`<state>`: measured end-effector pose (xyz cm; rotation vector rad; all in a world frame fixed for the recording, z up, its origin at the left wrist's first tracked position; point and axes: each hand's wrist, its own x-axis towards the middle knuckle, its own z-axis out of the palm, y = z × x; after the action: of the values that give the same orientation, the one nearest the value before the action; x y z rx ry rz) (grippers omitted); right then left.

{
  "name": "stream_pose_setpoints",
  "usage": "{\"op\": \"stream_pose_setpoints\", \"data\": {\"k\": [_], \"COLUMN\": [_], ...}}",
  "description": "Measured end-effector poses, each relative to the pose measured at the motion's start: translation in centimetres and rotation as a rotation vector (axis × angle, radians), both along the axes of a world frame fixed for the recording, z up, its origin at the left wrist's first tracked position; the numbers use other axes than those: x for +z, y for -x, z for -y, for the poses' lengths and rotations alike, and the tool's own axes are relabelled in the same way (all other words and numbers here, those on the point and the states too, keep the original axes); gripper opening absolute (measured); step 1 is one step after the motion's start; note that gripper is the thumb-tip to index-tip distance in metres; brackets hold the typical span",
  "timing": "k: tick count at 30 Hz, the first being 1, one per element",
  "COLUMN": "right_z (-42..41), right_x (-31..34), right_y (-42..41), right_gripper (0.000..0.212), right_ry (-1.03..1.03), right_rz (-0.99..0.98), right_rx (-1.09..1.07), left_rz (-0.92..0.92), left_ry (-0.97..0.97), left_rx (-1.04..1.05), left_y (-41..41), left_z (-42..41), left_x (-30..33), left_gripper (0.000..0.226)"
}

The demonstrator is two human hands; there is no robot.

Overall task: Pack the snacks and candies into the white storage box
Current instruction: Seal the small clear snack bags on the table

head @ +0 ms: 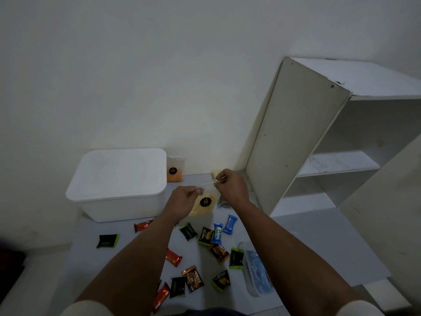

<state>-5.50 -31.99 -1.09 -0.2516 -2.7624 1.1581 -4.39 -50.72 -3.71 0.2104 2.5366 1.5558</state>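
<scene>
At nine o'clock from my hands sits the white box point(118, 185), lid on, against the wall. Just past its right edge, at about eleven o'clock, a pouch of orange snack point(175, 171) leans on the wall.

My left hand point(183, 200) pinches the left top corner of a clear bag point(204, 202) of yellow chips with a dark round label. My right hand point(230, 187), at two o'clock from the left, pinches the other corner, so both are clenched on the same bag, held up over the floor point(319, 242) just in front of the box. Whether the bag's mouth is sealed I cannot tell.

Below, from seven round to five o'clock, the small packets lie loose: a black-and-green one point(107, 241) far left, red bars point(143, 225), Nextar packs point(206, 236), two blue Kalpa candies point(217, 233), and a clear pack of blue things point(257, 272) at four o'clock. At three o'clock stands a white shelf point(337, 142).

The risks, as I judge them:
- The box is closed, so nothing goes in until a hand is free; letting go of one corner could tip the bag and spill chips if the top is open.
- Pulling the corners apart too hard could split the thin film.
- Setting it down blind could crush the packets beneath.
</scene>
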Motion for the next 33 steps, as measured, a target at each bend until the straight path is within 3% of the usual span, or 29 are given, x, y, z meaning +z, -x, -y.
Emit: {"op": "stream_pose_setpoints", "data": {"k": [6,9,14,25,33], "right_z": [-0.5,-0.7,-0.6,-1.2,-1.0], "right_x": [0.0,0.2,0.5,0.3,1.6], "right_y": [0.3,0.4,-0.2,-0.1,0.3], "right_gripper": [0.017,0.005,0.025,0.016,0.014], "right_ry": [0.196,0.307,0.480,0.396,0.310], "right_rz": [0.118,0.149,0.146,0.194,0.241], "right_rx": [0.056,0.085,0.257,0.340,0.393], "left_rz": [-0.009,0.054,0.154,0.133,0.067], "left_ry": [-0.049,-0.140,-0.221,-0.187,-0.057], "left_rx": [-0.013,-0.008,0.028,0.003,-0.060], "left_y": [0.2,-0.1,0.2,0.0,-0.1], "left_z": [0.3,0.2,0.2,0.5,0.1], "left_x": [0.2,0.4,0.4,1.4,2.5], "left_gripper": [0.022,0.023,0.030,0.028,0.029]}}
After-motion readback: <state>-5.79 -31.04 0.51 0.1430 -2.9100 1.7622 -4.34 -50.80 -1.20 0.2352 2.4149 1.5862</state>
